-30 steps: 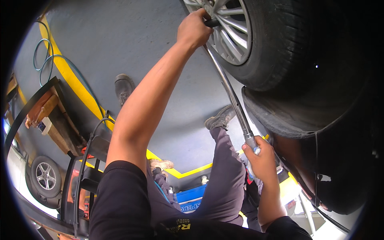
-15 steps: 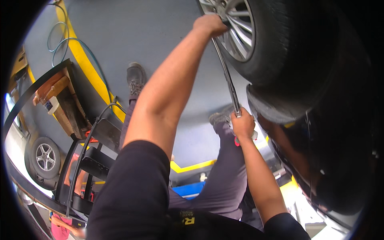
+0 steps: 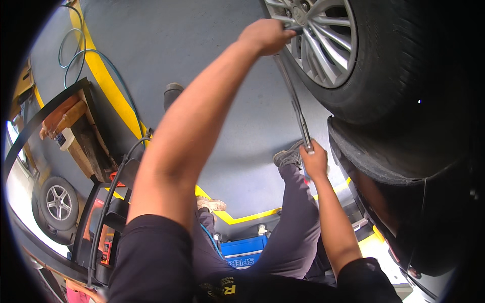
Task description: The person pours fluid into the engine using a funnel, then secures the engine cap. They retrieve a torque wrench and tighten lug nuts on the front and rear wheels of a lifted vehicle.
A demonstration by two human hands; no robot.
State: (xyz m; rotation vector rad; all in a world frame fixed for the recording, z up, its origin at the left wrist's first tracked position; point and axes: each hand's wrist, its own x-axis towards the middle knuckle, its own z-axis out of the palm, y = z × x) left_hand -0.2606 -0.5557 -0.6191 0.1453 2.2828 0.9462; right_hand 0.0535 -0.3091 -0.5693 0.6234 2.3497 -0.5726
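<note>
Both my hands are on a long chrome socket wrench (image 3: pixel 294 103), which slants beside the car's wheel. My left hand (image 3: pixel 265 36) is wrapped round its head end, and a dark socket (image 3: pixel 293 30) sticks out of the fist toward the hub. Whether the socket sits on a nut cannot be made out. Lower down, my right hand (image 3: pixel 316 157) is closed around the other end of the bar. The silver multi-spoke rim (image 3: pixel 323 43) sits in a black tire (image 3: pixel 386 65), at the upper right.
Dark car bodywork (image 3: pixel 454 202) fills the right side. To the left stand a black-framed cart (image 3: pixel 118 207) and a loose wheel (image 3: pixel 58 202). A hose (image 3: pixel 108 60) lies by a yellow floor line (image 3: pixel 103 76). Low down are a blue box (image 3: pixel 245 247) and another person's beige shoe (image 3: pixel 212 204).
The wheel now appears farther right and more of its rim shows. My left hand and the socket have shifted away from the hub's former line; both hands keep hold of the wrench.
</note>
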